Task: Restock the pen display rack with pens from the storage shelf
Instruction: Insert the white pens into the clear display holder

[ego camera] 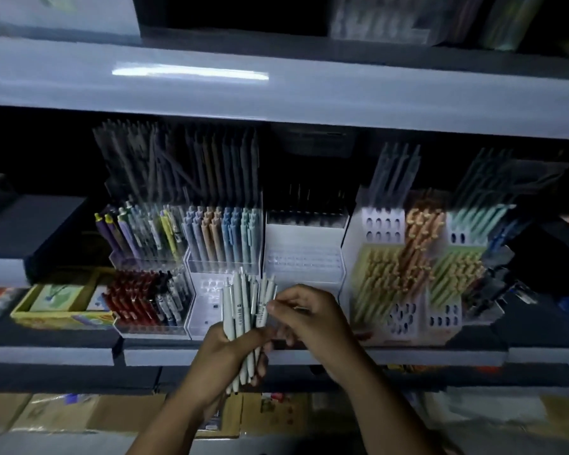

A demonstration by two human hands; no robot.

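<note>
My left hand (pixel 225 351) grips a bundle of pale grey-green pens (pixel 240 310), held upright in front of the shelf. My right hand (pixel 304 315) pinches one pen of that bundle near its clip end. Just behind the bundle stands a clear display rack (pixel 207 310) whose lower tier shows bare holes. Its upper tier holds pastel blue, tan and teal pens (pixel 222 233). Right of it sits a white rack (pixel 304 257) with rows of bare slots.
Red and white pens (pixel 145 298) fill a rack at the left, and purple and yellow pens (pixel 138 231) stand above them. Yellow, orange and green pens (pixel 418 261) fill the white racks at the right. A yellow box (pixel 60 307) sits far left. Cardboard boxes (pixel 79 413) lie below the shelf edge.
</note>
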